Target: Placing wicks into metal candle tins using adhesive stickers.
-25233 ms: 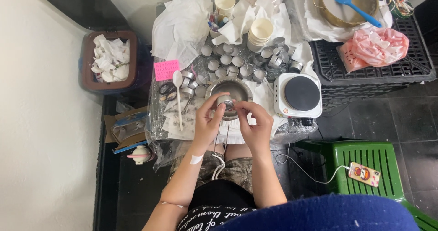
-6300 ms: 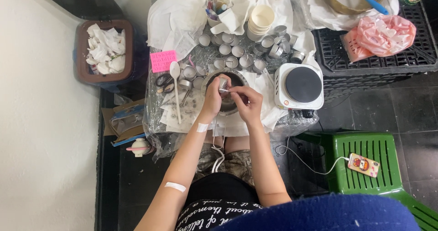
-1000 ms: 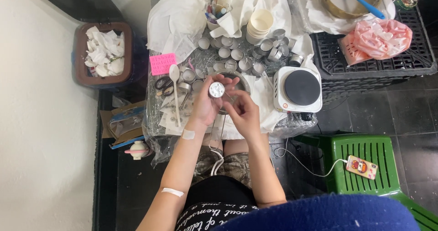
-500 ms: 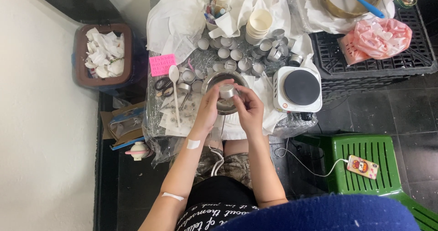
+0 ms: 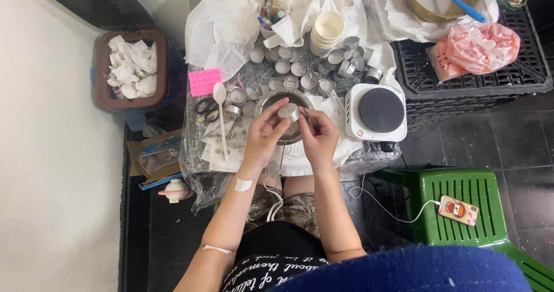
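Above the round steel bowl [image 5: 283,119] on the cluttered plastic-covered table [image 5: 199,153], the left hand [image 5: 266,135] and the right hand [image 5: 316,135] both pinch one small round silver metal tealight cup [image 5: 288,112]. It looks very light, thin-walled and easy to dent, so the rim and sides seem the best place for a gentle fingertip hold.

- Small tin cup [image 5: 288,112] sits above the metal bowl [image 5: 271,103] at the counter's [image 5: 352,150] near edge.
- Hot plate [image 5: 378,112] occupies the counter's right edge.
- Spoon [image 5: 220,114] lies near its left edge.

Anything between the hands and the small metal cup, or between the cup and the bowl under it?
Nothing visible. The left hand and right hand both touch the small metal cup, which sits directly above the open metal bowl with no object between.
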